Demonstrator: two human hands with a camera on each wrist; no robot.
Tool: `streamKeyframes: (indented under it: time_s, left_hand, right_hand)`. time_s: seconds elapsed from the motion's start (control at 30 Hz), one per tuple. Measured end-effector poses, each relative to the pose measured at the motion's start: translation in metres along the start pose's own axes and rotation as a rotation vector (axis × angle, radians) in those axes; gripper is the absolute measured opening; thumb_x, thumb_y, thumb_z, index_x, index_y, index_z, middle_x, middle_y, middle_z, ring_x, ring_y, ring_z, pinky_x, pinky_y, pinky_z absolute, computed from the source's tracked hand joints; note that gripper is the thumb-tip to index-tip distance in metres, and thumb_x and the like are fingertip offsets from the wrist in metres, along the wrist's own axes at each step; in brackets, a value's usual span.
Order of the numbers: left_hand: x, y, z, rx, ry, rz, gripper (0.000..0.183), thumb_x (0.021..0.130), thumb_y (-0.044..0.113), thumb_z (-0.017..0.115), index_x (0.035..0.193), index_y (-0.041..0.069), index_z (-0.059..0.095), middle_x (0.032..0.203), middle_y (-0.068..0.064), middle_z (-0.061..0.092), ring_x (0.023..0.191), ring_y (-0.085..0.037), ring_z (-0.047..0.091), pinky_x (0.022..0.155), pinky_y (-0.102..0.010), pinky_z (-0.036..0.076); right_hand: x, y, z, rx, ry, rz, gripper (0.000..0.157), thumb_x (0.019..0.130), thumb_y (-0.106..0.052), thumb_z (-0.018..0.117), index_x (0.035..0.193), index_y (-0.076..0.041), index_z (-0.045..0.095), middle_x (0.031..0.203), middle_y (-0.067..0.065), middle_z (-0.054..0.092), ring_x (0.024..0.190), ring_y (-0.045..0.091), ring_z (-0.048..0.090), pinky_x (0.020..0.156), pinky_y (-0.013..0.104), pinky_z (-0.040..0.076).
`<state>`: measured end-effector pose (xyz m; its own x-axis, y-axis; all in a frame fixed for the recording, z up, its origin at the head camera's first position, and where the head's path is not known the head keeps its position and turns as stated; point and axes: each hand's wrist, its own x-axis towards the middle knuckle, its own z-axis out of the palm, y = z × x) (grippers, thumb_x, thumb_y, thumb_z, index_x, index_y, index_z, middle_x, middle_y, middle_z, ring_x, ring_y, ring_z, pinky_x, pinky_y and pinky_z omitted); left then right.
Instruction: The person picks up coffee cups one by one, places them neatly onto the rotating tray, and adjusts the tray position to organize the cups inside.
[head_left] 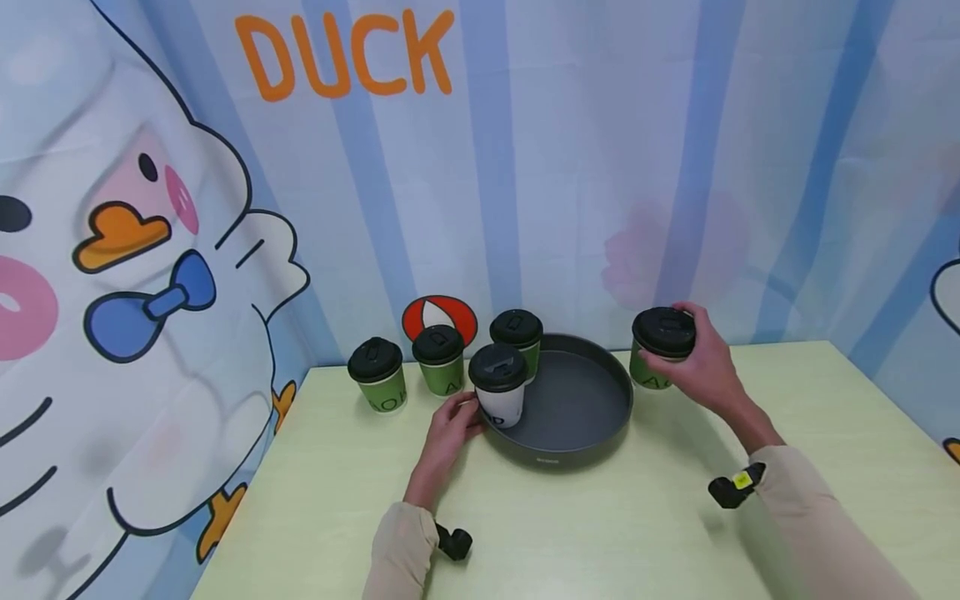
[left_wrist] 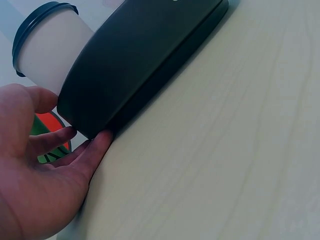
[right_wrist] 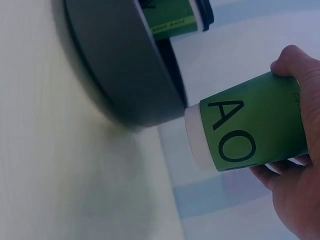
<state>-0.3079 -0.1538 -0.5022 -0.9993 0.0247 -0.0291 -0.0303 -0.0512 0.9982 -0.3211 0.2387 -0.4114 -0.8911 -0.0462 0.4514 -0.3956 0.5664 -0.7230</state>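
Note:
My right hand (head_left: 701,362) grips a green paper coffee cup (right_wrist: 255,125) with a black lid (head_left: 663,331), held above the table just right of a dark grey round pan (head_left: 558,457). At the pan's left side, my left hand (head_left: 447,433) holds the wall, its thumb near the rim and its fingertips (left_wrist: 102,142) low against the side. A white paper cup (head_left: 501,406) with a black lid stands inside the pan close to that hand. Behind it, another green lidded cup (head_left: 532,358) is at the pan's back left; its base is hidden.
Two more green lidded cups, one at the far left (head_left: 384,392) and one nearer the pan (head_left: 442,377), stand on the pale wooden table (head_left: 585,533). A printed duck curtain (head_left: 570,167) hangs behind the table's back edge.

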Motion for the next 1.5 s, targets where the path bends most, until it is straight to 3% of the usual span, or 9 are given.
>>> streamKeyframes:
  time_s: [0.3, 0.67, 0.93, 1.5]
  left_hand:
    - [-0.003, 0.005, 0.002, 0.021, 0.021, 0.019, 0.044, 0.108, 0.019, 0.052, 0.143, -0.007, 0.051, 0.133, -0.025, 0.061, 0.103, -0.019, 0.067, 0.097, -0.04, 0.057]
    - [-0.004, 0.007, 0.002, 0.011, 0.013, 0.007, 0.045, 0.108, 0.02, 0.052, 0.145, -0.006, 0.05, 0.135, -0.025, 0.06, 0.105, -0.019, 0.066, 0.1, -0.045, 0.056]
    - [-0.004, 0.005, 0.002, 0.003, 0.006, -0.001, 0.045, 0.109, 0.02, 0.052, 0.145, -0.007, 0.049, 0.136, -0.025, 0.059, 0.106, -0.02, 0.065, 0.101, -0.045, 0.055]
    - [-0.003, 0.002, 0.002, 0.019, 0.021, 0.002, 0.045, 0.108, 0.02, 0.053, 0.144, -0.006, 0.051, 0.135, -0.025, 0.06, 0.108, -0.022, 0.066, 0.099, -0.042, 0.056]
  right_hand:
    - [0.002, -0.047, 0.0, 0.068, -0.021, -0.095, 0.084, 0.086, -0.019, 0.084, 0.153, -0.009, 0.035, 0.14, 0.022, 0.052, 0.125, 0.039, 0.054, 0.095, 0.057, 0.048]
    - [-0.009, -0.088, 0.028, 0.174, -0.145, -0.18, 0.083, 0.085, -0.015, 0.086, 0.152, -0.012, 0.036, 0.141, 0.015, 0.054, 0.124, 0.033, 0.057, 0.102, 0.056, 0.049]
    - [-0.021, -0.091, 0.058, 0.2, -0.228, -0.187, 0.084, 0.082, -0.016, 0.088, 0.15, -0.013, 0.039, 0.138, 0.01, 0.056, 0.121, 0.026, 0.06, 0.098, 0.048, 0.054]
    - [-0.042, -0.075, 0.106, 0.152, -0.271, -0.189, 0.085, 0.077, -0.025, 0.091, 0.146, -0.014, 0.044, 0.136, 0.008, 0.058, 0.122, 0.026, 0.059, 0.102, 0.052, 0.05]
